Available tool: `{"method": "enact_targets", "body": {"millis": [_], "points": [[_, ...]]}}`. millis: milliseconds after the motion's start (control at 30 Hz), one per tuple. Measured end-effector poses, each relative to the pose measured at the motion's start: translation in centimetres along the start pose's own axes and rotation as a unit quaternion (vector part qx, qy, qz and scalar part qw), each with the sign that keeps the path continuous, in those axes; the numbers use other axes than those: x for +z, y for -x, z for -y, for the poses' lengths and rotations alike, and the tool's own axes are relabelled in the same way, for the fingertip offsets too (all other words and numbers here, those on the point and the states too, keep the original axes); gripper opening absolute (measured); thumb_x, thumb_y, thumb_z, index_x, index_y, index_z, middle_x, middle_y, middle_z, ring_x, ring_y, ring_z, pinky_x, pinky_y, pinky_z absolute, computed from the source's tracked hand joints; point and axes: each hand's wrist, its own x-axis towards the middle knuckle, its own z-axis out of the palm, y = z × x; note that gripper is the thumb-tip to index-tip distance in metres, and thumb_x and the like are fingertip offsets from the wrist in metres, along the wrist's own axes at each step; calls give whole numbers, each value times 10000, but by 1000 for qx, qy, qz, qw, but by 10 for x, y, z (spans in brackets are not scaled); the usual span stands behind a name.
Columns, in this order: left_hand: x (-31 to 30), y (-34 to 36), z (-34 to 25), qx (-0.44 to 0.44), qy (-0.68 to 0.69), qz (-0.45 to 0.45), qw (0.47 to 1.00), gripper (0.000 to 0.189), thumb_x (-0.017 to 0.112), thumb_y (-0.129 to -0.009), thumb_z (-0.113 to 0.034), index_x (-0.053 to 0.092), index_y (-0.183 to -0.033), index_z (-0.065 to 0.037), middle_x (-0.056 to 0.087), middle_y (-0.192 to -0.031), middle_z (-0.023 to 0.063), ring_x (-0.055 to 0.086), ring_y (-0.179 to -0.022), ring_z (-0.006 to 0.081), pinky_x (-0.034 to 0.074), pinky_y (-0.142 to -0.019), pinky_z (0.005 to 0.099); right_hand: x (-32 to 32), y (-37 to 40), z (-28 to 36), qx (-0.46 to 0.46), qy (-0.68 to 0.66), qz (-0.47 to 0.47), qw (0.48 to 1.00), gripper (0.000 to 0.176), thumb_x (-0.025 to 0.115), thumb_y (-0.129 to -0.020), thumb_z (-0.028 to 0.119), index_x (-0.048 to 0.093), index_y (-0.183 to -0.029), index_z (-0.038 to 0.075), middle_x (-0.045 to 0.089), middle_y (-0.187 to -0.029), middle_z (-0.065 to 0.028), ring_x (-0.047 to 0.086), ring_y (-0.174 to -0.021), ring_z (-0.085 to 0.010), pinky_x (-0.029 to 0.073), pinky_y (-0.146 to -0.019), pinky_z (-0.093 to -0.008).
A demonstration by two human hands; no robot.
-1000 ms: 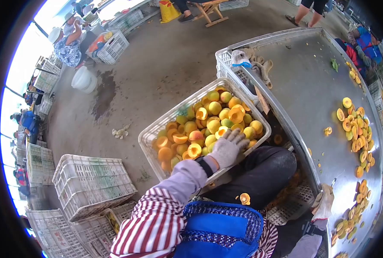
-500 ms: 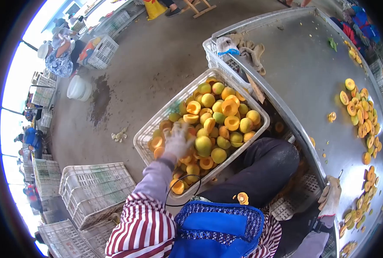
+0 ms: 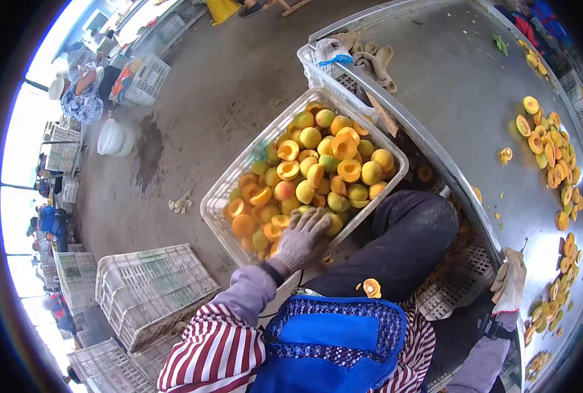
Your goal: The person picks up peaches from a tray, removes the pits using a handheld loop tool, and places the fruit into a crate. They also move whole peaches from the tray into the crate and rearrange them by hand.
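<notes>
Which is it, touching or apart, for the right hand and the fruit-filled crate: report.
Apart. The head view shows the right hand by the edge of the metal table, with the dark-trousered leg between it and the fruit-filled crate.

— Right of the crate (image 3: 242, 171) of fruit (image 3: 306, 191)?
— Can see the desk (image 3: 435, 85), with halved fruit (image 3: 553, 177) along its right side and gloves (image 3: 373, 65) near its far left corner.
— And left?
— Can see another crate (image 3: 154, 288) and, farther ahead, a bucket (image 3: 116, 139).

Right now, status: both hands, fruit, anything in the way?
Left hand on fruit in crate; right hand by table, holding thin tool. Fruit mixed, whole and halved. Bent knee beside crate, nothing obvious blocking.
</notes>
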Motion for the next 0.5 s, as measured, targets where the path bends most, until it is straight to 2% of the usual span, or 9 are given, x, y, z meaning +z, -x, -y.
{"method": "enact_targets", "body": {"millis": [33,100,167,200,233,300,333,400,500], "points": [[-3,10,2,-16,5,9,1000,406,636,-899,-304,604,-1274,-150,525,-1430,119,434,-1369,364,355,-1129,527,-1,-1,0,1,-2,-2,1000,321,668,-912,349,581,-973,46,426,-474,-13,346,-302,-113,279,-271,-245],[-18,27,10,-7,-20,15,1000,357,605,-937,-312,616,-1257,-154,575,-1373,122,455,-1368,340,412,-1085,502,-1,-2,0,3,8,-2,1000,312,669,-913,341,579,-969,48,424,-472,-12,344,-303,-113,279,-272,-241],[-36,17,23,-49,90,226,969,454,592,-944,-390,587,-1330,-151,621,-1328,111,511,-1319,317,449,-1043,461,1,-4,3,9,14,-5,1000,300,666,-916,331,579,-964,47,424,-469,-14,343,-301,-115,280,-272,-241],[-61,-13,15,-129,142,267,944,459,623,-933,-371,588,-1321,-129,666,-1210,126,543,-1265,328,491,-989,445,1,-4,3,20,29,-10,999,289,662,-919,321,580,-958,47,423,-466,-15,343,-299,-116,281,-272,-242],[-60,-33,14,-127,141,270,944,459,623,-933,-371,588,-1321,-129,666,-1210,126,543,-1265,328,491,-989,445,2,-2,2,22,27,-12,999,289,662,-919,321,580,-958,47,423,-466,-15,343,-299,-116,281,-272,-242],[-52,-66,7,-214,122,-60,967,499,699,-883,-352,589,-1310,-118,634,-1212,159,556,-1215,360,485,-992,451,3,2,2,-3,-18,-3,1000,271,656,-923,301,572,-938,44,427,-459,-22,341,-290,-122,282,-271,-247],[-43,-82,4,-212,124,-60,968,499,699,-883,-352,589,-1310,-118,634,-1212,159,556,-1215,360,485,-992,451,2,3,2,-3,-18,-6,1000,271,656,-923,301,572,-938,44,427,-459,-22,341,-290,-122,282,-271,-247],[-22,-109,10,-338,45,-113,933,536,754,-844,-345,596,-1300,-111,602,-1282,180,556,-1227,368,491,-991,459,4,3,5,-4,-7,-4,1000,266,655,-922,288,565,-930,38,430,-455,-25,339,-287,-126,282,-272,-249],[-21,-121,40,-325,105,-87,936,561,780,-812,-350,592,-1278,-100,522,-1361,206,543,-1233,375,465,-1024,436,3,-2,-1,-14,13,-23,1000,277,663,-908,321,566,-904,61,410,-451,-7,315,-272,-110,260,-257,-240]]}}
